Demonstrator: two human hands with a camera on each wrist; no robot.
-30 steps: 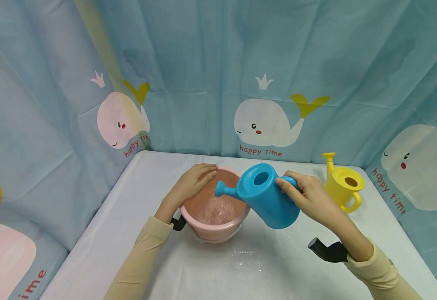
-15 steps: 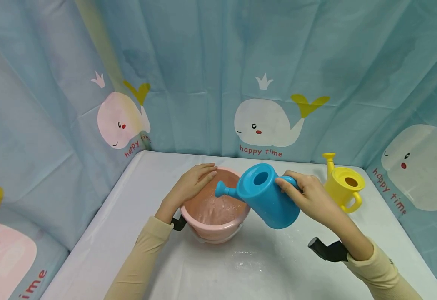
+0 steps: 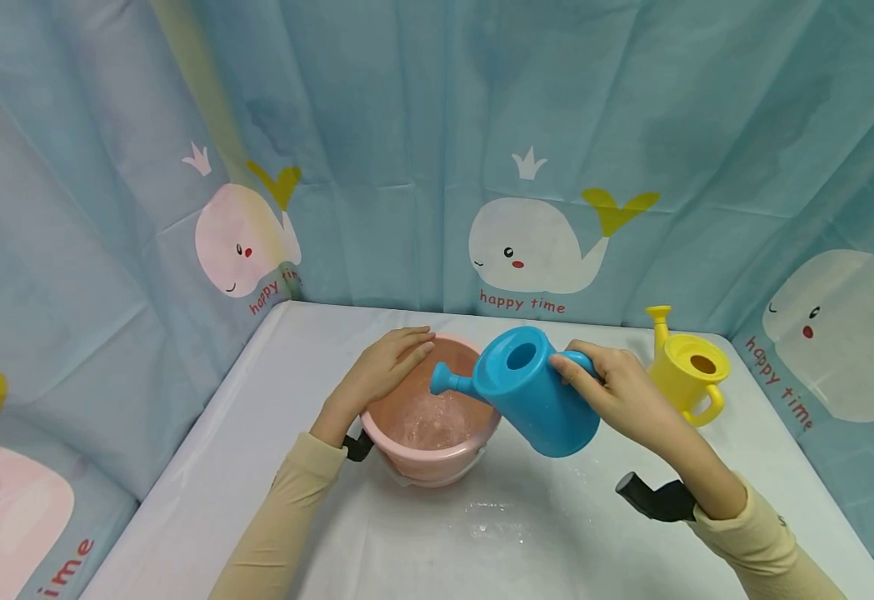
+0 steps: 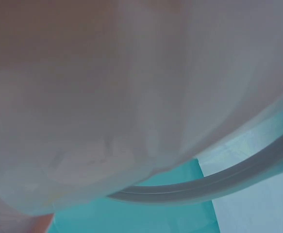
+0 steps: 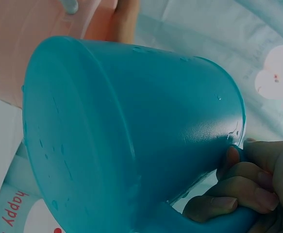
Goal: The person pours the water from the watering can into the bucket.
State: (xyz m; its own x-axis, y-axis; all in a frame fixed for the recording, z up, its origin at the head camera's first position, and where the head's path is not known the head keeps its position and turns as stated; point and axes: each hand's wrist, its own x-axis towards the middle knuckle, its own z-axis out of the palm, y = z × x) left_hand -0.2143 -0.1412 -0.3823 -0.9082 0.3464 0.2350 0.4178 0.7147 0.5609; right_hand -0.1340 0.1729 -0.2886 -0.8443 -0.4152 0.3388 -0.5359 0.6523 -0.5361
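In the head view, a pink bucket [image 3: 437,457] stands on the white table with rippling water [image 3: 437,421] in it. My left hand [image 3: 386,364] holds the bucket's left rim, thumb on the inner side and fingers along the rim. My right hand [image 3: 620,392] grips the handle of a blue watering can [image 3: 545,400]. The can is tilted left, its spout [image 3: 447,379] over the bucket's opening. In the right wrist view, curled fingers [image 5: 248,189] wrap the handle, and drops cling to the can [image 5: 170,107]. The bucket's side [image 4: 107,107] fills most of the left wrist view.
A yellow watering can [image 3: 687,367] stands at the back right of the table, beyond my right hand. Water drops [image 3: 492,525] lie on the tabletop in front of the bucket. Blue whale-print curtains [image 3: 407,208] enclose the back and sides.
Both hands, the bucket and the blue watering can stay almost still. Only the water surface inside the bucket changes, churning differently from frame to frame.
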